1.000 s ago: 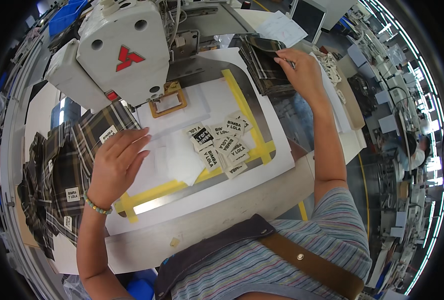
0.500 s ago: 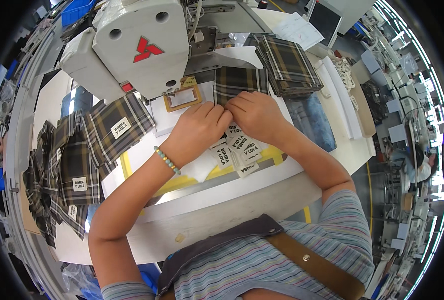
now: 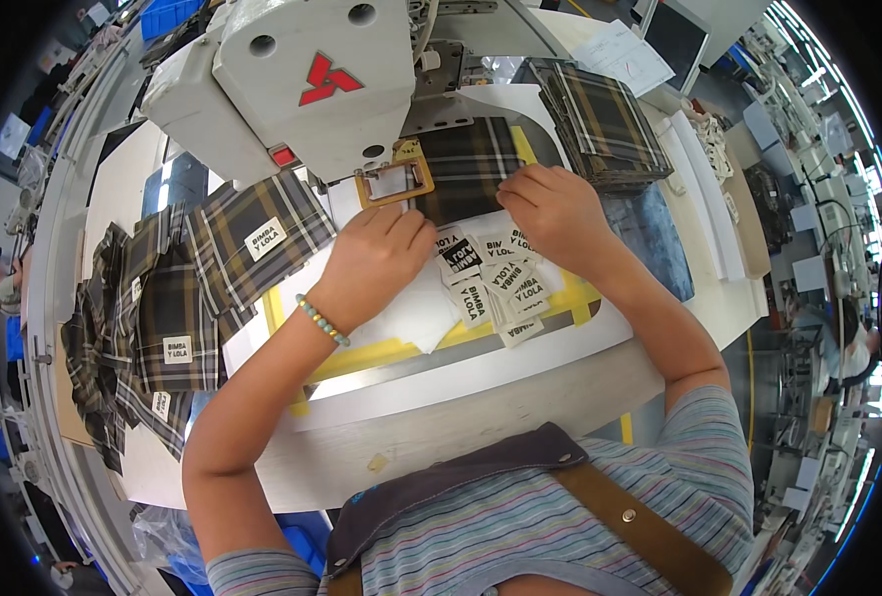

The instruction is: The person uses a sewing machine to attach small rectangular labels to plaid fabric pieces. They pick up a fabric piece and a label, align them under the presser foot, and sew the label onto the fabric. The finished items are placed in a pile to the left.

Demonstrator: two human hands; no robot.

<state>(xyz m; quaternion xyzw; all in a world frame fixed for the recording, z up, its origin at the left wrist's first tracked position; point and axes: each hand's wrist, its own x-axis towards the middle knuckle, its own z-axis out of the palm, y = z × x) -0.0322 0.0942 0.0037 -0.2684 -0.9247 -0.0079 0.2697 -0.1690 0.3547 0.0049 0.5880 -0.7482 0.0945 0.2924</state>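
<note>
Your left hand (image 3: 376, 253) and right hand (image 3: 552, 204) rest palm-down, fingers loosely curled, on the near edge of a plaid fabric piece (image 3: 466, 164). The piece lies flat beneath the sewing machine head (image 3: 302, 79), just beside the orange-framed clamp (image 3: 394, 182). Neither hand grips it. White labels (image 3: 495, 288) lie scattered just below your hands. Finished plaid pieces (image 3: 192, 288) lie to your left.

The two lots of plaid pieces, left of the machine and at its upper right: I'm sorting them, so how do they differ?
The left plaid pieces lie spread and overlapping, with white labels sewn on; the right plaid stack is squared up neatly, with no labels showing. The left ones lie nearer the left hand, the stack beyond the right hand. Both share the dark checked cloth.
</note>
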